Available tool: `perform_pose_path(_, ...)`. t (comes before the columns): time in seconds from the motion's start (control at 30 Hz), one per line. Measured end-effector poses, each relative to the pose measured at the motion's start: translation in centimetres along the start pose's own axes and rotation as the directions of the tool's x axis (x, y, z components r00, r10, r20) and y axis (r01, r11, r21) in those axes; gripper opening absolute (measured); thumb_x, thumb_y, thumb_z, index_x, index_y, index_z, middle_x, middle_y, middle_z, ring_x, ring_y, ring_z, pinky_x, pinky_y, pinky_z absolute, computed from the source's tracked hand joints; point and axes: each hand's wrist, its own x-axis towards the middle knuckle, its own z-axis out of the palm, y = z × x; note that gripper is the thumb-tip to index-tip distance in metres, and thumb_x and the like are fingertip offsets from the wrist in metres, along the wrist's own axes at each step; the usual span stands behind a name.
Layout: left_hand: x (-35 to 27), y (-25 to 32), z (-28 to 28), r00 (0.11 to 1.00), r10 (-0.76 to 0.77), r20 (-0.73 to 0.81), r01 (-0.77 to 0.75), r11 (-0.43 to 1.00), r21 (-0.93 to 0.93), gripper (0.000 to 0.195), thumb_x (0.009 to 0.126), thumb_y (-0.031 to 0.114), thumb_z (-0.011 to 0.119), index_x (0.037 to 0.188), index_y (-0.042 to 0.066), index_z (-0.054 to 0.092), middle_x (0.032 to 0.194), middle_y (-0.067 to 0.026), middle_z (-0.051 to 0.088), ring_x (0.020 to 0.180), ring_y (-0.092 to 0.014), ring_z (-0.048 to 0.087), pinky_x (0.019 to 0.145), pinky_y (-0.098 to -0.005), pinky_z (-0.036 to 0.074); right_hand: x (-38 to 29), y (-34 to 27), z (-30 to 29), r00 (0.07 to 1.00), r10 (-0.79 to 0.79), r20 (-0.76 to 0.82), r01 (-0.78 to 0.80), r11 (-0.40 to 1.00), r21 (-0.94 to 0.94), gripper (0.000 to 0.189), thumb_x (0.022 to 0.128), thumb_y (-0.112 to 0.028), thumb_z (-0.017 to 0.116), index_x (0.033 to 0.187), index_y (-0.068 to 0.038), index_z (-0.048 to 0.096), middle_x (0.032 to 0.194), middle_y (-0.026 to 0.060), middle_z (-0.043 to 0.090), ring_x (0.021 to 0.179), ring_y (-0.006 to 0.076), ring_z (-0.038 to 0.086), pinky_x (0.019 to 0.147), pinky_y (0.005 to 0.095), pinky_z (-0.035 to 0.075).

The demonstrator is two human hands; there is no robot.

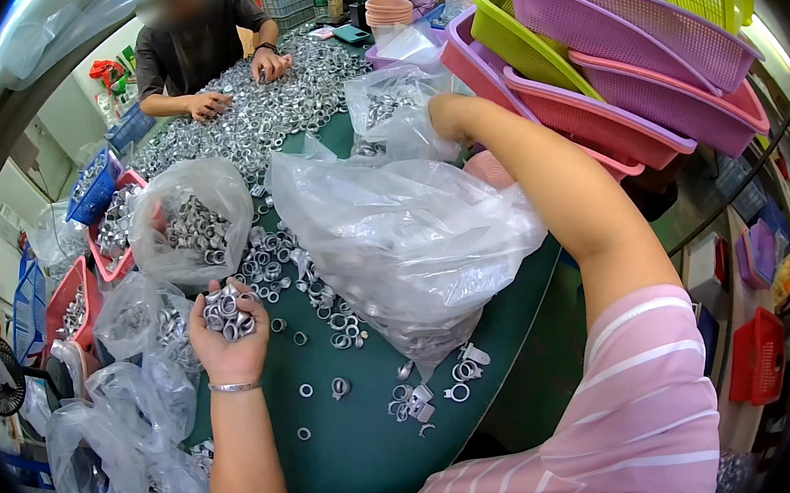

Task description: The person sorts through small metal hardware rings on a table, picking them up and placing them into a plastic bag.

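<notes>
My left hand (230, 333), palm up with fingers curled, holds a heap of silvery metal rings (229, 312). It is just below an opened clear plastic bag of metal rings (197, 226). My right arm reaches far forward over a large clear plastic bag (408, 231); my right hand (451, 123) is by another clear bag of metal pieces (388, 104), its fingers hidden behind my wrist and the plastic. Loose rings (338, 323) lie on the green table (359, 464) between my left hand and the large bag. Several metal pieces (414, 403) lie near the table's curved edge.
Across the table a person (195, 59) has both hands on a broad pile of metal rings (294, 92). Stacked purple, green and pink plastic baskets (607, 83) lean at the right. More filled bags (119, 415), red baskets (72, 299) and a blue basket (93, 190) line the left side.
</notes>
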Motion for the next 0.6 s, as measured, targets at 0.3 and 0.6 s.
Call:
perform_pose_path(0.3,-0.3,-1.9,1.7,0.999,-0.045,-0.007,0.045,0.999,0.020,0.020,0.086,0.024,0.052,0.097,0.010,0.059,0.094,-0.0110,0.061,0.088,-0.025,0.058,0.062,-0.0335,0.051,-0.8,-0.8,0.9,0.623,0.334,-0.707,0.062,0.880,0.471,0.016,0.069,-0.013,0.062,0.080,-0.005,0.069,0.084,0.0157,0.067,0.079,0.0311,0.064,0.071,0.0392,0.050)
perform_pose_path(0.6,0.0,-2.1,1.5,0.999,-0.043,-0.005,0.043,0.999,0.005,0.020,0.085,0.023,0.052,0.097,0.009,0.060,0.095,-0.0103,0.060,0.090,-0.024,0.058,0.063,-0.0338,0.051,-3.9,0.6,-2.9,0.751,-0.399,-0.526,0.266,0.912,-0.312,0.021,0.064,0.008,0.053,0.077,-0.002,0.067,0.075,0.0177,0.063,0.066,0.0343,0.060,0.064,0.0380,0.048)
